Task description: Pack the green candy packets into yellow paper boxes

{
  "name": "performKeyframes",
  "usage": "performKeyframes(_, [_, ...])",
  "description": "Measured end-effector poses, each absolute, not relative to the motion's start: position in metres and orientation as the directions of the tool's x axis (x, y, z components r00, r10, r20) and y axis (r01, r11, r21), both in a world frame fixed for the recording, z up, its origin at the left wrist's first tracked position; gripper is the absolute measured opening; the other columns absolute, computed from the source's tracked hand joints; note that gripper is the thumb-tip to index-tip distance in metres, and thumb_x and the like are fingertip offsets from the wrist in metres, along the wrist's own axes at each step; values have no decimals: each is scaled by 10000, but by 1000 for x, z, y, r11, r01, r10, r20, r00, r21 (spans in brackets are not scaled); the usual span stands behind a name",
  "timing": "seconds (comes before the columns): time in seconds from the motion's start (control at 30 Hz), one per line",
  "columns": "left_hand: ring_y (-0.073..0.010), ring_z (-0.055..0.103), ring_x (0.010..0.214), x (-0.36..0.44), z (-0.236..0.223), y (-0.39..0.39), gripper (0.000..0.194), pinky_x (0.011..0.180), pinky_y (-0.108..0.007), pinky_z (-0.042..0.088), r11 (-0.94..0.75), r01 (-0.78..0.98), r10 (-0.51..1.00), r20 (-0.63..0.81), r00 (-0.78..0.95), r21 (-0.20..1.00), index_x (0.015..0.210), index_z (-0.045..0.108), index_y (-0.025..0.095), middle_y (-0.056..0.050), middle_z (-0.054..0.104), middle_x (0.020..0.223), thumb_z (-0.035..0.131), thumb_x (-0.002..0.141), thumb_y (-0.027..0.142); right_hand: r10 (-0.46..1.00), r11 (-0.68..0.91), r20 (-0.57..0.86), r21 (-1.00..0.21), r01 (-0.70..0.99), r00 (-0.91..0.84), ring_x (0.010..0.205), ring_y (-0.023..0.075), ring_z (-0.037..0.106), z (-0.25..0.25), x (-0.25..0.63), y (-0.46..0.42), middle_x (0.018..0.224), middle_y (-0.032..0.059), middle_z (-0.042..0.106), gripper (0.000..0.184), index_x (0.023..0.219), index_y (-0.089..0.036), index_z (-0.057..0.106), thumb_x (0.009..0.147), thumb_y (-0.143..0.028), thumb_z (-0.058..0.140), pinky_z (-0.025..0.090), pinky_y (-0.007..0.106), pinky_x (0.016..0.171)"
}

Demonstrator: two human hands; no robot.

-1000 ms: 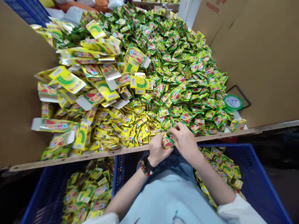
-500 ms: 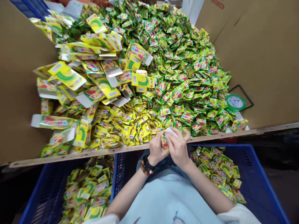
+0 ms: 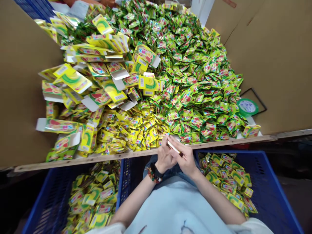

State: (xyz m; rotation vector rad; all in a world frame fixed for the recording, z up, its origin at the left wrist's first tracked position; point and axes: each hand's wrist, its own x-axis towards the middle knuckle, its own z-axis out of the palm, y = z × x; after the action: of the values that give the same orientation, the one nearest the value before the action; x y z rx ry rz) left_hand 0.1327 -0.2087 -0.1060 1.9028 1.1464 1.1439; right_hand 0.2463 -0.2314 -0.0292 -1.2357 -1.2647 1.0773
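Note:
My left hand (image 3: 163,157) and my right hand (image 3: 185,156) meet just below the table's front edge, both closed round one small carton (image 3: 173,147). Only its white flap shows between the fingers. A bead bracelet and dark band sit on my left wrist. Right in front of the hands lies a big heap of green sachets (image 3: 195,81), with yellow sachets (image 3: 136,128) at its near left. Flat and half-folded yellow-green cartons (image 3: 97,78) are piled on the table's left side.
Two blue crates stand below the table: the left crate (image 3: 46,201) and the right crate (image 3: 268,182), both holding filled small cartons. Brown cardboard walls (image 3: 273,65) flank the table. A green tape roll (image 3: 247,106) lies at the right. Another person's arm shows at the far top.
Both hands have kept working on the small carton; its printed face has turned out of sight and the white flap now lies flatter between the fingers. The view has shifted slightly.

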Motion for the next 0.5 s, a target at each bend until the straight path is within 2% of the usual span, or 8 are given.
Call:
performKeyframes(0.1, [-308, 596, 1124, 136, -101, -208, 544, 865, -451, 548, -555, 484, 828, 505, 243, 677, 1371, 336, 181, -191, 563, 1208, 491, 873, 336, 990, 43, 62, -989, 142, 128, 1182, 284, 642, -27, 245, -232, 1209, 53, 713, 311, 1166, -279, 717, 896, -349, 580, 477, 468, 1060])
performKeyframes(0.17, [-295, 600, 1090, 138, -98, -207, 557, 852, -434, 551, -591, 510, 797, 549, 251, 625, 1389, 311, 178, -176, 574, 1148, 473, 881, 342, 990, 24, 45, -989, 149, 136, 1141, 281, 668, -28, 245, -230, 1190, 55, 721, 305, 1165, -268, 717, 915, -344, 561, 511, 461, 1026])
performKeyframes(0.23, [-285, 618, 1042, 138, -97, -207, 545, 824, -426, 555, -589, 537, 794, 557, 244, 604, 1390, 310, 165, -170, 579, 1123, 448, 893, 342, 989, 76, 99, -978, 193, 113, 1128, 271, 677, -32, 247, -227, 1196, 58, 717, 306, 1176, -259, 712, 926, -318, 546, 528, 443, 1013])
performKeyframes(0.4, [-271, 662, 944, 135, -102, -209, 479, 741, -391, 556, -565, 560, 809, 539, 233, 606, 1369, 329, 106, -215, 591, 1153, 369, 929, 289, 919, 369, 393, -862, 348, -2, 1150, 245, 665, -46, 251, -227, 1236, 64, 691, 382, 1261, -241, 657, 891, -221, 567, 563, 380, 984])
performKeyframes(0.5, [-257, 658, 879, 136, -104, -209, 478, 691, -374, 554, -598, 563, 780, 576, 246, 570, 1351, 346, 109, -197, 597, 1104, 401, 916, 299, 921, 364, 389, -875, 318, 15, 1128, 240, 677, -48, 252, -230, 1207, 56, 703, 356, 1219, -253, 684, 891, -192, 561, 573, 378, 970])
